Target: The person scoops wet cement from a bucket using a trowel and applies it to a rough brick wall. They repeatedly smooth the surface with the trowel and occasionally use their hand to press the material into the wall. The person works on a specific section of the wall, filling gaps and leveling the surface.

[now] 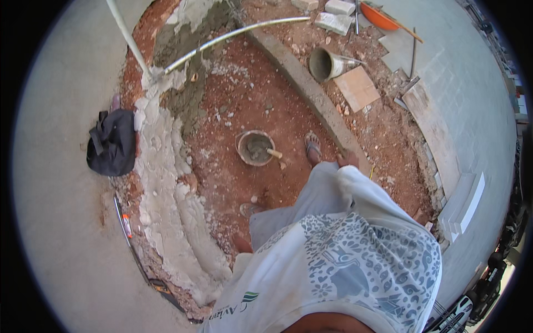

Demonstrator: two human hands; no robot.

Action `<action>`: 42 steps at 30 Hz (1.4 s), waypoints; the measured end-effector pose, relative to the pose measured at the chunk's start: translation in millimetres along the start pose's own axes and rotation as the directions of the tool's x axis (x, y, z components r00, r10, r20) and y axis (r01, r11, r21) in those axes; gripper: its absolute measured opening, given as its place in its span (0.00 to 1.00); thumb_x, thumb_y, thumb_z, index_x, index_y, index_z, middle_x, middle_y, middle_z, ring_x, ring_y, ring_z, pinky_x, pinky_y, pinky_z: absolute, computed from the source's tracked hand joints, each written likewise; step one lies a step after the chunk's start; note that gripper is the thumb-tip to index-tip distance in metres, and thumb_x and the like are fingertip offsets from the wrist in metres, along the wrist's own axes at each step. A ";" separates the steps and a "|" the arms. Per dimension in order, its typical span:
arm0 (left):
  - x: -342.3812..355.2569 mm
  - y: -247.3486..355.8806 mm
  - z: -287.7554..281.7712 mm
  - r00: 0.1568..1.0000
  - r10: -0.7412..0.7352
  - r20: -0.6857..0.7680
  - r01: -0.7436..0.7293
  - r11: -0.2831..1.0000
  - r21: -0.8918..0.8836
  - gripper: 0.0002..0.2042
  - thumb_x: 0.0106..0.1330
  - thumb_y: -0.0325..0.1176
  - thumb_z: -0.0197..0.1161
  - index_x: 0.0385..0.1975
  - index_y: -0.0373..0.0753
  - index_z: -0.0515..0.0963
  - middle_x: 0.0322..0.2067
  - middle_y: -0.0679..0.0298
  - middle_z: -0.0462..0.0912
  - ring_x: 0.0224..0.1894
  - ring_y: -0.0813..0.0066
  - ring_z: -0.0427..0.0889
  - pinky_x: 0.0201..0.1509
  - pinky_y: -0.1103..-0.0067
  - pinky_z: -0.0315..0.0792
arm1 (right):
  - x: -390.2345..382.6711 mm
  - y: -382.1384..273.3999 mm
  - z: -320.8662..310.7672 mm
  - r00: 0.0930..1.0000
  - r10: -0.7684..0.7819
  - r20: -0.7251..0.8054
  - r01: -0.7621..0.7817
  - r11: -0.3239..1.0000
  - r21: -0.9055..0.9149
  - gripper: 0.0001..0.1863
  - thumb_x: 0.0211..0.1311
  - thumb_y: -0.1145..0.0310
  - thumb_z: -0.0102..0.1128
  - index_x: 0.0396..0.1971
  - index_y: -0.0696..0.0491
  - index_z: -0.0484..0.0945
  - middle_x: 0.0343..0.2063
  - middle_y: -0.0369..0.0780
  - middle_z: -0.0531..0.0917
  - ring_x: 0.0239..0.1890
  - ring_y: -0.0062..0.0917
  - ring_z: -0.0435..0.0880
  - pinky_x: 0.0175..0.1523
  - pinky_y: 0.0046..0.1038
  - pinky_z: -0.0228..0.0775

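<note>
My right hand [348, 159] rests on the grey concrete kerb [302, 77] beside my right knee, its fingers lying over the edge with nothing seen in them. Low on the left, next to my shirt, a small part of my left hand [241, 244] shows near the plastered low wall [161, 166]; its fingers are hidden. Between the wall and the kerb, a bucket [239, 145] stands upright on red soil, with grey mortar [256, 146] inside. A trowel's wooden handle [274, 153] leans over its rim.
Beyond the kerb lie a tipped bucket [321, 64], a square tile [357, 89] and an orange basin [379, 16]. White-edged slabs [463, 205] sit at right. A black bag [114, 143] lies left of the wall, above a handsaw [161, 287]. A pale pipe [239, 37] arches over the far end.
</note>
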State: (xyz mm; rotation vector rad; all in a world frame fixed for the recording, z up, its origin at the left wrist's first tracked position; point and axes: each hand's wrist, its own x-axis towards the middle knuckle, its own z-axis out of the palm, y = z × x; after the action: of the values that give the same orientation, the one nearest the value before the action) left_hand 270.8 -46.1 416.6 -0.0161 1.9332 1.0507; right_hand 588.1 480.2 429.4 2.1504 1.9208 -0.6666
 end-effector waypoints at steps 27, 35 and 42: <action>-121.3 -60.4 -130.0 0.839 -0.511 0.185 0.289 0.132 -0.948 0.25 0.75 0.50 0.54 0.68 0.47 0.68 0.58 0.60 0.77 0.51 0.62 0.81 0.49 0.71 0.80 | -346.9 -208.3 91.2 -0.466 -0.249 0.849 -0.620 0.776 -0.113 0.35 0.67 0.40 0.51 0.65 0.50 0.67 0.49 0.45 0.83 0.47 0.39 0.86 0.52 0.50 0.80; -32.6 -159.6 -87.8 0.759 -0.629 0.168 0.197 -0.024 -0.980 0.26 0.73 0.54 0.54 0.65 0.47 0.70 0.53 0.61 0.79 0.50 0.61 0.79 0.47 0.71 0.80 | -348.3 -124.4 200.8 0.262 -0.151 0.953 -0.293 0.929 0.227 0.21 0.72 0.55 0.48 0.54 0.53 0.77 0.32 0.40 0.84 0.34 0.30 0.85 0.43 0.32 0.79; 56.2 -310.7 -76.2 0.499 -0.854 -0.149 0.237 0.300 -0.924 0.26 0.75 0.50 0.51 0.68 0.45 0.67 0.62 0.62 0.76 0.63 0.59 0.75 0.63 0.68 0.70 | -157.8 -203.6 277.4 0.587 -0.384 0.713 0.191 0.921 0.339 0.13 0.66 0.62 0.58 0.44 0.53 0.82 0.34 0.41 0.85 0.33 0.32 0.86 0.41 0.32 0.78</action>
State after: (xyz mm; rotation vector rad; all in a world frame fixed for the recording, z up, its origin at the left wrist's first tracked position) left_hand 307.1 -274.4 188.4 -1.7855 1.4556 1.3832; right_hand 321.8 252.1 286.5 1.2318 1.7134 -1.6282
